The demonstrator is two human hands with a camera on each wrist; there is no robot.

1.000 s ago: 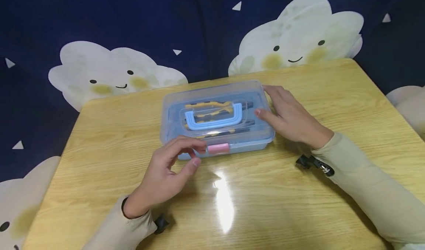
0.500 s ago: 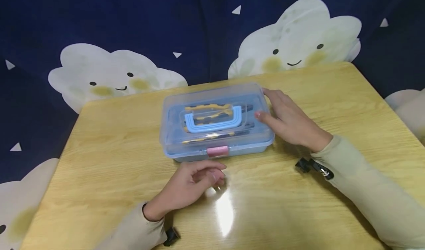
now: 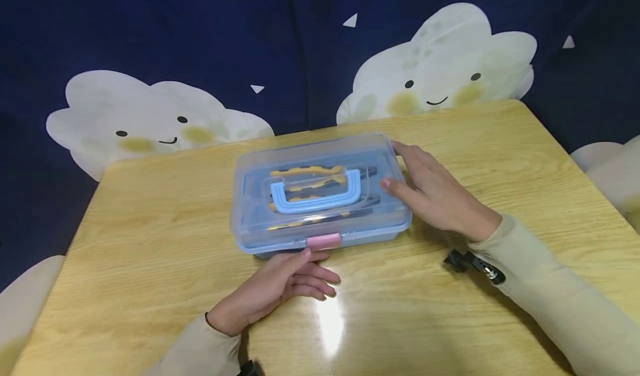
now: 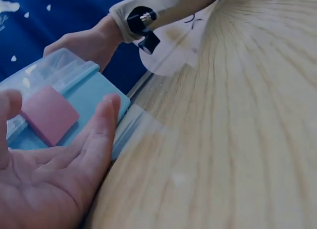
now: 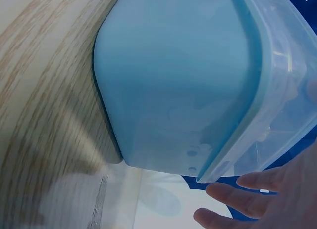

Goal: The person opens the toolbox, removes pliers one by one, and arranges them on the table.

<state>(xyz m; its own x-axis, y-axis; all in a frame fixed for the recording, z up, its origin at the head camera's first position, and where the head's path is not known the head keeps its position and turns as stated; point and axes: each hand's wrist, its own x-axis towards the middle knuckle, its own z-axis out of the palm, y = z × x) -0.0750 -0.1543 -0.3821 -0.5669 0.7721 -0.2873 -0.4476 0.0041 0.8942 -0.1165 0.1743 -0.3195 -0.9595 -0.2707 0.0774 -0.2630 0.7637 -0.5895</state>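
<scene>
A blue plastic carry box with a clear lid and a light blue handle stands shut on the table. Through the lid show several yellow-and-black-handled tools. At its front is a pink latch. My left hand is right below that latch, thumb raised to its left end and fingers loosely extended under it. In the left wrist view the latch lies between thumb and fingers. My right hand rests at the box's right end, thumb on the lid, fingers straight along the back corner.
The wooden table extends around the box. Behind it hangs a dark blue cloth printed with smiling clouds. Each sleeve carries a small black wrist camera, such as the right one.
My left hand left the lid's front left corner, moved right and down before the box, then turned its palm up and opened its fingers under the latch. My right hand stayed in place.
</scene>
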